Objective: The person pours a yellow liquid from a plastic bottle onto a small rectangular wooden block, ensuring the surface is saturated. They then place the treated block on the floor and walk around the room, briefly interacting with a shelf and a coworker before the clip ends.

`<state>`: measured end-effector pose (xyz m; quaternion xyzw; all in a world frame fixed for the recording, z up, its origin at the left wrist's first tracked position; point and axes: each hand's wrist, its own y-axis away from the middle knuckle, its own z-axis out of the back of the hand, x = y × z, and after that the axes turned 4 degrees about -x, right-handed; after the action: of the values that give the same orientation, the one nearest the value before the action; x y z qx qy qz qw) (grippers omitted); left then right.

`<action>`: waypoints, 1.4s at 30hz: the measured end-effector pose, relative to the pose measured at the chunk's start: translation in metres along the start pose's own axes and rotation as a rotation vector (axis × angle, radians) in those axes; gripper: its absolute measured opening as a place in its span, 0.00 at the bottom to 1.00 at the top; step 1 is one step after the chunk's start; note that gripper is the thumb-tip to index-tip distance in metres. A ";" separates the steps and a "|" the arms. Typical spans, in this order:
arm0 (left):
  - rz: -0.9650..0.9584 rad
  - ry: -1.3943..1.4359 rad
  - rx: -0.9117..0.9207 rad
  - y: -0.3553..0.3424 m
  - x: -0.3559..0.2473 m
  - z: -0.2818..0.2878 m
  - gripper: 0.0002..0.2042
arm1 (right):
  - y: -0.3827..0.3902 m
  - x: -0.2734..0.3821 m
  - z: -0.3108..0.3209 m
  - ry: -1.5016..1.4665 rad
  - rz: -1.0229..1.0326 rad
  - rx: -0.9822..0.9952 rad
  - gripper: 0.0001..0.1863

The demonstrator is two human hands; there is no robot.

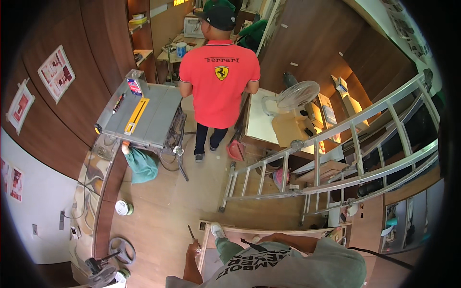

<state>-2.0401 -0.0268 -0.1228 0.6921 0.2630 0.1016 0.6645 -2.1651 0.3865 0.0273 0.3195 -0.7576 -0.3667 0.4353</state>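
My left hand [194,247] is closed around a slim, blade-like tool [191,232] that points away from me; its exact kind is too small to make out. Beside my waist, my right hand [275,238] lies near a pale-edged wooden panel [293,232], and its fingers are not clear. A black strap [253,245] crosses in front of my grey shirt. One white shoe [217,230] shows beyond the panel's edge.
A person in a red shirt [218,91] stands ahead, back turned, between a grey table saw [158,108] and a counter with a fan [297,95]. An aluminium ladder [355,149] spans the right. A tub [123,208] and a grey fan base [126,250] sit at left.
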 end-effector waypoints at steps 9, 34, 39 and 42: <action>-0.030 -0.101 0.017 0.003 -0.030 -0.021 0.18 | 0.001 0.005 0.015 0.004 0.094 0.022 0.20; -0.054 -0.191 0.072 0.020 -0.036 -0.057 0.17 | 0.422 0.507 0.205 0.200 1.152 -1.483 0.47; -0.020 -0.036 0.161 0.013 -0.024 -0.048 0.15 | 0.450 0.527 0.205 0.241 1.217 -1.435 0.52; -0.003 -0.117 0.183 0.007 -0.009 -0.047 0.15 | 0.424 0.517 0.193 0.232 1.119 -1.458 0.52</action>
<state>-2.0692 0.0091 -0.1097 0.7542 0.2328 0.0357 0.6130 -2.6230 0.2482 0.5329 -0.4109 -0.3352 -0.4549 0.7154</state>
